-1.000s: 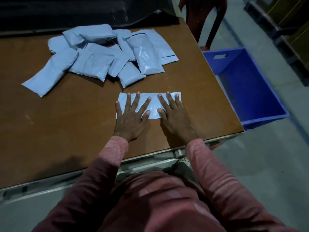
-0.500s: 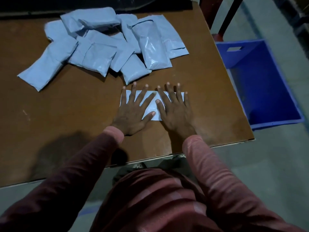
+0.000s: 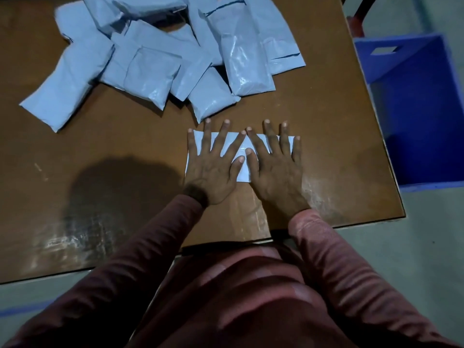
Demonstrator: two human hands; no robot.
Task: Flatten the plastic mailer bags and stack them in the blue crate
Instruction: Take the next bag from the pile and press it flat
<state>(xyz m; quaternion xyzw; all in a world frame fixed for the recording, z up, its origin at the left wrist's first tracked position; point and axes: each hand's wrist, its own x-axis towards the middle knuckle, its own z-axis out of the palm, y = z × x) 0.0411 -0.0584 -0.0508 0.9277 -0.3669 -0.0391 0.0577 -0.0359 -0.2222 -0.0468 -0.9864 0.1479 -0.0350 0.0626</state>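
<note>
A pale blue plastic mailer bag (image 3: 241, 151) lies flat on the brown table (image 3: 125, 146) near its front edge. My left hand (image 3: 213, 169) and my right hand (image 3: 273, 169) rest palm down on it side by side, fingers spread, covering most of it. A heap of several puffy pale blue mailer bags (image 3: 163, 54) lies at the back of the table, just beyond my fingertips. The blue crate (image 3: 421, 116) stands on the floor to the right of the table, and nothing shows inside it.
The table's right edge runs close beside the crate. A dark red chair leg (image 3: 361, 11) stands behind the crate at top right. Grey floor surrounds the table's front and right. My shadow falls on the table at left.
My head has leaned in over the table, so everything looms larger. Both hands stay pressed flat on the mailer bag, fingers a little further forward over it.
</note>
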